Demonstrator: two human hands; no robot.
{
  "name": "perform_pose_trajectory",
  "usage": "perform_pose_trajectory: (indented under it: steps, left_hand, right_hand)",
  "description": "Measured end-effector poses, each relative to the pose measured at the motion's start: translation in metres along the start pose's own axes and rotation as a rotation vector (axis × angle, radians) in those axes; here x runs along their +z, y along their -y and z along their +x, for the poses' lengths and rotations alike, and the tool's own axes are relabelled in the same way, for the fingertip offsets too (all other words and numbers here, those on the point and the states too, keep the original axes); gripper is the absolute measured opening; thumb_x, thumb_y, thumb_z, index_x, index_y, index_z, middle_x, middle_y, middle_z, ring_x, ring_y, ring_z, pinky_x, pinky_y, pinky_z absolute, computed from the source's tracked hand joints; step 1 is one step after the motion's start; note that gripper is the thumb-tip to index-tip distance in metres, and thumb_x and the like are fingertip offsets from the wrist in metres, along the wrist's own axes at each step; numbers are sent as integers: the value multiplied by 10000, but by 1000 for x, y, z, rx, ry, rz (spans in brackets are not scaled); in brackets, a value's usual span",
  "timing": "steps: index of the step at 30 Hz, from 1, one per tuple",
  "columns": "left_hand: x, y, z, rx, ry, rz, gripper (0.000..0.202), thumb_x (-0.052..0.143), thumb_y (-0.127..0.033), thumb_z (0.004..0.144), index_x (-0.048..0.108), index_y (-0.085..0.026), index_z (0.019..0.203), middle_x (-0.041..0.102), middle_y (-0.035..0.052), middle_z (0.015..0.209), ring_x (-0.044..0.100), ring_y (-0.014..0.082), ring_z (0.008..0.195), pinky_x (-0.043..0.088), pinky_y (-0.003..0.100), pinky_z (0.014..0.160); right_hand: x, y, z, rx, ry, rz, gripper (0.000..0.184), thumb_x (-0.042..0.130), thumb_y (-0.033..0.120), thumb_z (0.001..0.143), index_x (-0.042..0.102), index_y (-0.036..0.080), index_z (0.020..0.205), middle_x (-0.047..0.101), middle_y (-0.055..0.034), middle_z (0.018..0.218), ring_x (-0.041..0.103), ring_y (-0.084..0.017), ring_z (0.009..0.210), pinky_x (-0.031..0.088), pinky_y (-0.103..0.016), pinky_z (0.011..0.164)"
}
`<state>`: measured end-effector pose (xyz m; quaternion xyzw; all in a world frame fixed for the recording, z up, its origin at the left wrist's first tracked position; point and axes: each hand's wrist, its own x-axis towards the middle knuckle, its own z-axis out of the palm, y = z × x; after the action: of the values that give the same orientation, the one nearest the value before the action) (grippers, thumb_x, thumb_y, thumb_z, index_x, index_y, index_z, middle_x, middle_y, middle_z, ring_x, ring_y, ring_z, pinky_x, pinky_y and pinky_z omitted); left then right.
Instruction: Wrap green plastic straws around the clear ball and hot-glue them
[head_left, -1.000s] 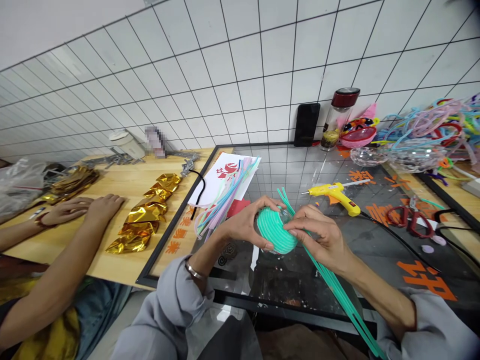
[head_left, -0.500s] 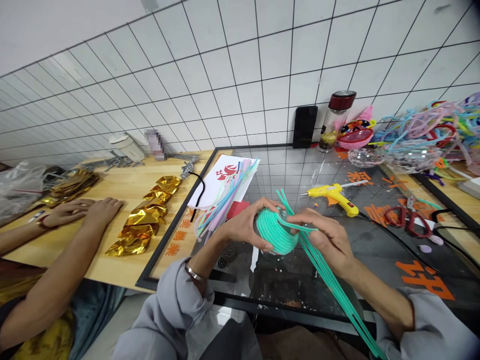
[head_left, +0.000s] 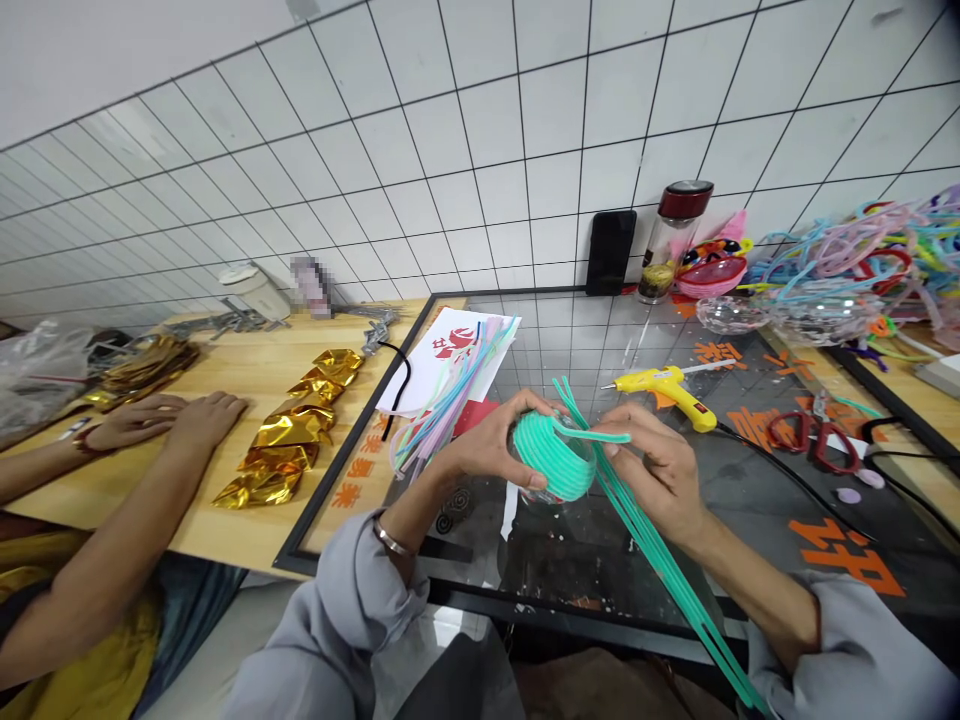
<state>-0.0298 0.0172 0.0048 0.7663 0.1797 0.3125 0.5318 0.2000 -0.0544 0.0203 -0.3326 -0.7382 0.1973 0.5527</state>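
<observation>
Green-wound ball [head_left: 546, 462] located at lower centre of the frame, raised over the dark tabletop [head_left: 555, 560]. Ball is clasped by the left hand [head_left: 499, 445], with the thumb laid along the near side and the fingers bent over the top. Part of the clear shell is left uncovered beside the winding.

One green strip end [head_left: 600, 436] is seen standing free of the ball, pointed toward the right of the frame and reaching the fingers of the right hand [head_left: 656, 465]. Right fingers are curled; whether the strip end or the green bundle [head_left: 667, 560] is pinched by them cannot be told. The bundle is stretched from behind the ball down to the lower right edge of the frame.

Handling (judged): ball is presumed light and hollow, the bare shell smooth, rather slippery and liable to dent or crack if squeezed. Strips are judged soft-surfaced, springy and easily bent. Hold is best taken on the wound side, with light, spread pressure; the free strip is best pinched near its tip, so that the laid rows are not dragged loose.

Yellow glue gun [head_left: 667, 388] is placed right of centre, clear of both hands; red-handled scissors [head_left: 821, 440] are placed farther right.
</observation>
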Motion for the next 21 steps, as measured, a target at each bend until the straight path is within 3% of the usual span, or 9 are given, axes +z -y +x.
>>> perform_pose_trajectory:
  steps: [3,7,11,17,21]
  left_hand:
    - [1,2,-1,29,6,17,716,938,-350,551,526,-241,1127,583,116,1318,531,344,1315,401,534,1088]
    - [5,-1,-2,56,36,100,732,934,-317,558,523,-254,1160,547,114,1357,522,339,1322,400,527,1092]
    - [8,-7,-2,117,77,158,756,936,-306,561,504,-260,1180,544,117,1356,534,332,1308,394,526,1107]
    - [7,-5,-7,34,61,188,760,936,-325,535,527,-246,1171,499,128,1392,483,355,1349,368,526,1136]
    - [7,-4,-7,55,74,174,763,930,-314,549,511,-251,1184,507,126,1393,491,343,1344,371,520,1133]
  right_hand:
    - [2,0,-1,-19,22,-55,192,601,209,906,710,226,1063,641,-50,920,616,-204,859,480,-370,771]
    - [2,-7,-2,96,63,-66,456,674,393,875,598,236,1295,612,-99,1179,577,-279,1124,453,-457,956]
    - [-1,-15,-1,211,59,43,342,547,452,946,635,260,1214,595,-85,1185,564,-274,1151,427,-466,1001]
    - [-6,-12,1,161,246,183,378,552,442,912,643,282,1242,564,-81,1242,534,-292,1204,394,-470,1037]
    - [-4,-11,0,231,178,93,324,469,325,945,673,281,1193,575,-81,1221,532,-287,1200,392,-486,1017]
